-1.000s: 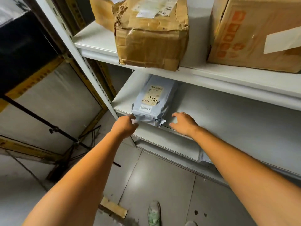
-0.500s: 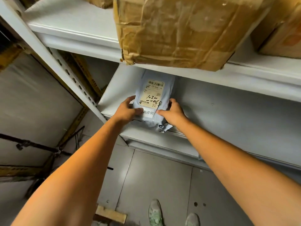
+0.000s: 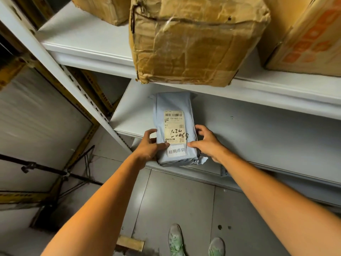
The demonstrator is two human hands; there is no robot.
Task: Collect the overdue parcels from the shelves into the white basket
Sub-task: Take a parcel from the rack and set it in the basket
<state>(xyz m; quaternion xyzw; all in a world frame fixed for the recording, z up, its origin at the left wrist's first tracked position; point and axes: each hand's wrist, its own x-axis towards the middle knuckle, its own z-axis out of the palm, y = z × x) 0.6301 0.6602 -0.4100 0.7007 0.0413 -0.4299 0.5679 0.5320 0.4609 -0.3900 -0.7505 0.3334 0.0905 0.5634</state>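
Note:
A grey plastic parcel [image 3: 173, 102] with a shipping label and a white tag lies on the lower white shelf [image 3: 258, 137], its near end hanging over the front edge. My left hand [image 3: 149, 146] grips its left side, thumb on top beside the tag. My right hand [image 3: 206, 143] holds its right side, thumb on top and fingers along the edge. The white basket is not in view.
A crumpled brown carton [image 3: 195, 43] overhangs the upper shelf [image 3: 88, 47] directly above the parcel. Another brown box [image 3: 105, 8] and an orange-printed carton [image 3: 310, 37] flank it. A white upright post [image 3: 60, 71] stands left. A black tripod [image 3: 55, 172] and my shoes [image 3: 175, 239] are on the floor.
Both hands went from the shelf's front edge to the parcel's sides. The parcel has slid toward me and now overhangs the edge.

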